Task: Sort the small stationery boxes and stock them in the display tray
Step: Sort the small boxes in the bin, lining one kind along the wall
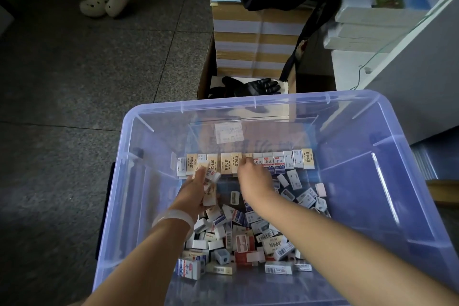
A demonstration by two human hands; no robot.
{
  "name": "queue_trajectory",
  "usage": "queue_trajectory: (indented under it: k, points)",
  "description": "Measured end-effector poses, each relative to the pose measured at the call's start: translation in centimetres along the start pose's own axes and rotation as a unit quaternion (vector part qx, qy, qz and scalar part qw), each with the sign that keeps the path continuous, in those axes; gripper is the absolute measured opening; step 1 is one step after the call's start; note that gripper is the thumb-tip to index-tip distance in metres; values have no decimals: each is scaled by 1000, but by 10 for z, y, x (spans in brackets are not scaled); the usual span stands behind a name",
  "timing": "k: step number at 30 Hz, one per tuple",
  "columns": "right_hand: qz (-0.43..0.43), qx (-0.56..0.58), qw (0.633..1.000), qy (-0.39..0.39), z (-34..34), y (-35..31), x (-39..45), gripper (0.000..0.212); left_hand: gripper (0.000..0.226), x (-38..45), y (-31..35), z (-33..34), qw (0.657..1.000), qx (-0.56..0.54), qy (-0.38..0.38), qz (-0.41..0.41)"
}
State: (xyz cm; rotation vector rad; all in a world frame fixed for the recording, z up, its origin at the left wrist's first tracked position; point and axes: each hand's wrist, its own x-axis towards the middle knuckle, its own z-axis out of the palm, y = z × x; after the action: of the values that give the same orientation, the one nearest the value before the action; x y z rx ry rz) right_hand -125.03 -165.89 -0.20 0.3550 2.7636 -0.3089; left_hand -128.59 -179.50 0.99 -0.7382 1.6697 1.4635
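Loose small white cardboard boxes (238,238) heaped nearest; beyond them, right hand (252,176) pinches one beige box (247,156) into the upright row (248,163); left hand (196,190) clutches several white boxes (210,192). A nudge could topple neighbours.

Inside the bin (387,146), a row of boxes (244,163) lines the far wall, a loose pile (238,238) nearer, a glove (250,85) behind the bin.

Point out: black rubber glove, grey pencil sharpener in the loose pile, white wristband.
black rubber glove (250,86), head view, palm.
grey pencil sharpener (223,256), head view, top face.
white wristband (179,218), head view, band on left wrist.
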Motion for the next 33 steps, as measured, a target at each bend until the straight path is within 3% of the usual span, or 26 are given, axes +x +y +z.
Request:
queue_trajectory:
  k: [5, 14, 23, 33]
  points:
    - [-19, 31, 998, -44, -3, 9, 4, 37, 33, -2, 9, 12, 987, -149, -66, -7]
    - [15, 273, 959, -75, -4, 24, 2, 52, 42, -5, 11, 19, 961, -254, -103, -35]
    - [23, 271, 957, -101, 6, 22, 2, 69, 41, -14, 6, 20, 947, -312, -78, -25]
    - [19, 272, 951, -146, 4, 21, 5, 72, 39, -12, 10, 21, 944, -322, -68, -14]
